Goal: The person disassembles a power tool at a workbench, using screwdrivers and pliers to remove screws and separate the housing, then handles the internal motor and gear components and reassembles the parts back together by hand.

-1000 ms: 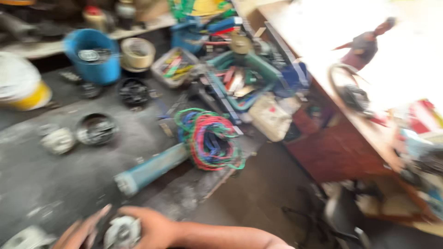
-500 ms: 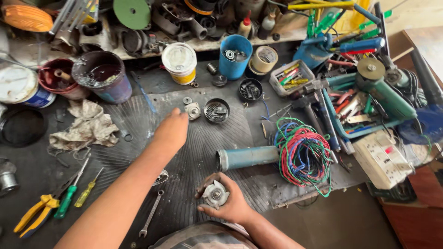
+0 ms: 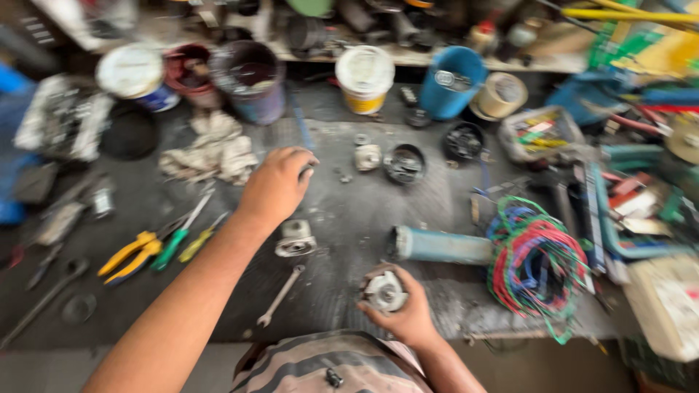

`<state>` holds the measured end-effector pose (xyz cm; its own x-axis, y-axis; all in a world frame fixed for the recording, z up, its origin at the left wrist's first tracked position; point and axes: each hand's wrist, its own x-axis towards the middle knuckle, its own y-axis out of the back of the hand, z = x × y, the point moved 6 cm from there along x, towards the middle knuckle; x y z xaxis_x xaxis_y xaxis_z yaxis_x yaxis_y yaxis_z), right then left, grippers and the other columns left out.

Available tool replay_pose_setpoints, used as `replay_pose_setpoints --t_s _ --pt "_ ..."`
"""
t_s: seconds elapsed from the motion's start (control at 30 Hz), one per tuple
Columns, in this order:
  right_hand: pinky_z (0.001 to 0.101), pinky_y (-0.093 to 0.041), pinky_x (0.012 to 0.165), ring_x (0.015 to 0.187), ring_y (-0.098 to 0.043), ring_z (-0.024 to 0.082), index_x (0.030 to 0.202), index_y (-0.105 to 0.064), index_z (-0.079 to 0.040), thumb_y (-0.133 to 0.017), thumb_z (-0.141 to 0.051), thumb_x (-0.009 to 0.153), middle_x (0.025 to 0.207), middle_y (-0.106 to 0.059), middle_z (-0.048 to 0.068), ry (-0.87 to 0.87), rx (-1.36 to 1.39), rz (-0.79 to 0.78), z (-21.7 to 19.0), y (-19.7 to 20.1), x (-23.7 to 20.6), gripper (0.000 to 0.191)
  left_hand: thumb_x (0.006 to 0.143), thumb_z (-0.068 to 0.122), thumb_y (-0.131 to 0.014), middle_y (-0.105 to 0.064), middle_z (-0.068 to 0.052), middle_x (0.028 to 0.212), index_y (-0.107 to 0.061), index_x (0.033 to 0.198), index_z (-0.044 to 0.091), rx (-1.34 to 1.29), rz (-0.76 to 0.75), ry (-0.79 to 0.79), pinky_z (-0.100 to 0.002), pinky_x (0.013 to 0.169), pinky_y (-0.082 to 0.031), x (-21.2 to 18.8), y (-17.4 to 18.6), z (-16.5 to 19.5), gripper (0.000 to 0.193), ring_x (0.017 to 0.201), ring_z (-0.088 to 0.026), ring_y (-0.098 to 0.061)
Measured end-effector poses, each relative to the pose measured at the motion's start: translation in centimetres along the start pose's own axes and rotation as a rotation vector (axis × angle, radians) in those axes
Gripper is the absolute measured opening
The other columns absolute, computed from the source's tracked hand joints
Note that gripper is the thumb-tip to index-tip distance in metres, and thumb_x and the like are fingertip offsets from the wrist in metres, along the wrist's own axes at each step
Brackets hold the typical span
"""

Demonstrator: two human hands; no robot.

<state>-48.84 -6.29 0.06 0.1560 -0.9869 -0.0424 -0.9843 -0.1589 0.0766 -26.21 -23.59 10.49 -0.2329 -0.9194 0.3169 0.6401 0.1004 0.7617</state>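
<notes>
Gripping a round grey metal housing (image 3: 384,291) near the front edge of the bench, the right hand (image 3: 400,313) has its fingers curled round the part's rim, with the open face turned up. The left hand (image 3: 278,183) is stretched out farther over the mat, knuckles up and fingers bent down onto something small; motion blur hides whether it has actually pinched anything, so that cannot be told. Just near of that hand lies a small square metal casting (image 3: 295,239), and a combination spanner (image 3: 280,294) rests between it and the person's body.

Judging from this, the reach goes best if the housing is kept level and steady in the right hand while the left closes firmly on one small piece at a time, since loose bits could roll on the ribbed surface.

The bench top (image 3: 349,211) is dark, dusty and ribbed. To the left lie yellow-handled pliers (image 3: 129,255) and a green screwdriver (image 3: 180,234), with a crumpled rag (image 3: 211,149) beyond them. To the right are a pale blue cylinder (image 3: 440,244) and a coil of red, green and blue wire (image 3: 535,262). Tubs and a blue bucket (image 3: 451,81) crowd the far side under a cluttered shelf.
</notes>
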Motion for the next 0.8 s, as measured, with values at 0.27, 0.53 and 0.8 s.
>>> replay_pose_setpoints --t_s 0.27,0.53,0.8 --pt "0.0308 -0.058 0.086 0.096 -0.072 0.016 0.106 -0.064 0.000 -0.082 0.002 0.073 0.105 -0.074 0.009 0.030 0.120 -0.024 0.6 -0.7 -0.1 0.037 0.091 0.016 -0.072 -0.073 -0.015 0.109 -0.070 0.115 0.009 0.213 0.096 0.455 -0.046 0.086 -0.054 -13.6 15.9 -12.5 0.025 0.102 -0.037 -0.069" --pt "0.0283 -0.056 0.082 0.089 -0.069 0.014 0.104 -0.064 0.000 -0.082 0.003 0.074 0.097 -0.073 0.008 0.049 0.001 0.002 2.8 -0.2 0.4 0.036 0.070 0.019 -0.082 -0.061 -0.012 0.136 -0.055 0.136 0.009 0.597 -0.120 0.362 -0.051 0.100 -0.045 -21.0 14.3 -16.0 0.073 0.124 -0.033 -0.059" --pt "0.0298 -0.058 0.085 0.097 -0.070 0.014 0.105 -0.066 -0.003 -0.083 0.006 0.068 0.111 -0.073 0.009 0.033 -0.057 -0.129 -0.9 -1.9 0.9 0.042 0.069 0.031 -0.086 -0.060 -0.017 0.126 -0.055 0.134 0.007 0.618 -0.398 0.479 -0.046 0.104 -0.050 -19.2 13.6 -17.6 0.076 0.122 -0.036 -0.059"
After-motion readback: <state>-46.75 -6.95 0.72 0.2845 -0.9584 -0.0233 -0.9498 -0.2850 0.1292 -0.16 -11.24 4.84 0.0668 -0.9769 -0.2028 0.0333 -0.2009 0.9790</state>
